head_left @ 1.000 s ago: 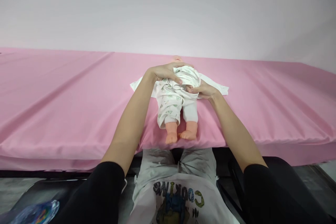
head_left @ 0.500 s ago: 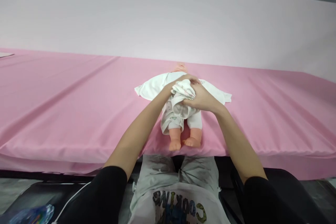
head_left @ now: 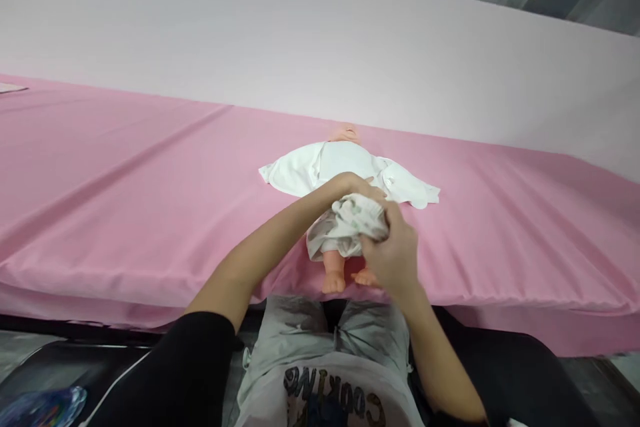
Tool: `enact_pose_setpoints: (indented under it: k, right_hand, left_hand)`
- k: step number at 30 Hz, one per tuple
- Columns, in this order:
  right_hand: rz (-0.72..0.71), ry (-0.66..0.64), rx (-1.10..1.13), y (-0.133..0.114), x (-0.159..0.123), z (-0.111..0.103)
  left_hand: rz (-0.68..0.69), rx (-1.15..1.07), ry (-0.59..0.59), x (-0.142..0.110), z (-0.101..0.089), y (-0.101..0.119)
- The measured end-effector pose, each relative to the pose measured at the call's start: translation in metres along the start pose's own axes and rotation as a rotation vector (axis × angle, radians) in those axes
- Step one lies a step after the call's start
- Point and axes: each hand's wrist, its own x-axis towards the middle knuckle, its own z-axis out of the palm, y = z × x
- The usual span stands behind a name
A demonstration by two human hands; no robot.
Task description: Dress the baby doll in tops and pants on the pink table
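Note:
A baby doll (head_left: 334, 275) lies on its back, feet toward me, in a white long-sleeved top (head_left: 345, 159). Over its legs is a bunched white baby garment with a small print (head_left: 357, 217); part of it surrounds the doll's lower leg on the left. My right hand (head_left: 395, 243) is closed on the right side of this garment, thumb in front. My left hand (head_left: 359, 185) curves over the garment's upper edge, close to my right fingers. It seems to grip the cloth, though most of its fingers are hidden behind it.
A pink sheet (head_left: 165, 213) covers the bed, its front edge just before my lap. Behind the bed stands a white partition (head_left: 250, 33). A flat pale item (head_left: 11, 88) lies at the far left. Black chairs (head_left: 505, 360) stand beside me.
Both hands have moved down toward the doll's feet with the bunched garment, uncovering more of the white top. My right hand has turned more upright and partly covers one foot.

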Motion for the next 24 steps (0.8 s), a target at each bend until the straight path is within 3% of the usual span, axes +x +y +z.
enact_pose_setpoints:
  k: [3,6,10,15,17,19,24]
  right_hand:
    - [0.026,0.048,0.016,-0.005,-0.025,0.009]
    - [0.136,0.074,0.096,-0.006,-0.036,0.014]
    - [0.126,0.171,0.145,-0.004,-0.047,0.014]
    - [-0.002,0.283,0.130,0.004,-0.058,0.011]
    - [-0.003,0.359,0.120,0.010,-0.054,0.009]
    - [-0.001,0.464,0.086,0.016,-0.045,0.005]
    - [-0.035,0.614,0.100,0.027,-0.013,-0.006]
  left_hand:
    - [0.092,0.145,-0.155,-0.008,0.009,0.015]
    - [0.157,0.326,-0.195,-0.015,0.017,0.024]
    - [0.222,0.325,-0.018,-0.021,0.021,0.024]
    - [0.240,-0.087,0.433,-0.029,0.015,0.003]
    - [0.221,-0.151,0.581,-0.036,0.013,-0.008]
    - [0.248,-0.120,0.630,-0.044,0.014,-0.015]
    - [0.232,0.056,0.528,-0.051,0.021,-0.012]
